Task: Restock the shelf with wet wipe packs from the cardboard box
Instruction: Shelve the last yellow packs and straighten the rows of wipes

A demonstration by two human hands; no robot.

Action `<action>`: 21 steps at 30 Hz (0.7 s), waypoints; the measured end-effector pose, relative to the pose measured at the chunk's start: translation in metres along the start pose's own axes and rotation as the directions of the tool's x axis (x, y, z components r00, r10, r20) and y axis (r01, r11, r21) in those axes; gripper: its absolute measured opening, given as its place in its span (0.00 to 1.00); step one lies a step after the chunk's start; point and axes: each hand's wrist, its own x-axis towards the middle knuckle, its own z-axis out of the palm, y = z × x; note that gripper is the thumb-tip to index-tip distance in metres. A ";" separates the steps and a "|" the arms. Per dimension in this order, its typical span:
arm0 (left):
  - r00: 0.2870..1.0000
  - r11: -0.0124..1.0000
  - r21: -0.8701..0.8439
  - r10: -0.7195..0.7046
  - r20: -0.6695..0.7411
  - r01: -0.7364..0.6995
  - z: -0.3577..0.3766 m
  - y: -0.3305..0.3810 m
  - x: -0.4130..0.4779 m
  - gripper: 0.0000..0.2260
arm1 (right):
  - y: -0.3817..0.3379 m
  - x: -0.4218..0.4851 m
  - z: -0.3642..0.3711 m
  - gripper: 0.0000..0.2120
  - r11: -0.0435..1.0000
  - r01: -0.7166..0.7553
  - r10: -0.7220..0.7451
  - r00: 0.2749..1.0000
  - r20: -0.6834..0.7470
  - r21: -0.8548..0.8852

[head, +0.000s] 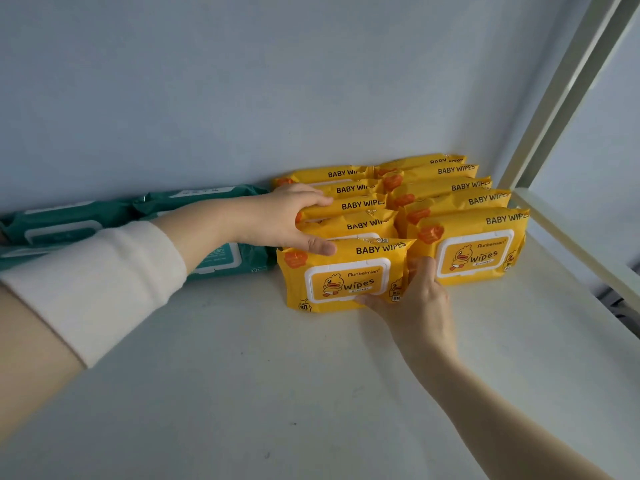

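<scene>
Two rows of yellow baby wipe packs stand leaning on the white shelf [242, 375] against the back wall. The front pack of the left row [343, 277] faces me with its white lid. My left hand [287, 220] reaches in from the left and grips the tops of the left row's packs, thumb on the front pack's top edge. My right hand [415, 299] holds that front pack at its lower right corner. The right row's front pack [471, 249] stands untouched beside it. The cardboard box is out of view.
Teal wipe packs [69, 223] lie in a row along the wall to the left, partly behind my left forearm. A white shelf post [568, 81] and side rail [581, 251] bound the shelf at the right.
</scene>
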 end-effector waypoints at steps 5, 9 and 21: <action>1.000 0.996 0.092 0.021 0.016 -0.022 -0.001 -0.001 -0.002 0.48 | 0.002 0.001 -0.003 0.35 1.000 0.021 -0.021 1.000 0.013 -0.009; 0.999 0.989 0.143 0.041 -0.018 -0.038 0.002 -0.004 -0.001 0.46 | 0.002 0.002 -0.007 0.32 1.000 0.022 -0.021 0.999 0.039 -0.019; 0.995 0.987 0.156 0.056 -0.078 -0.043 0.008 -0.006 -0.003 0.44 | 0.000 0.009 -0.007 0.30 0.996 0.017 -0.014 0.999 0.036 -0.087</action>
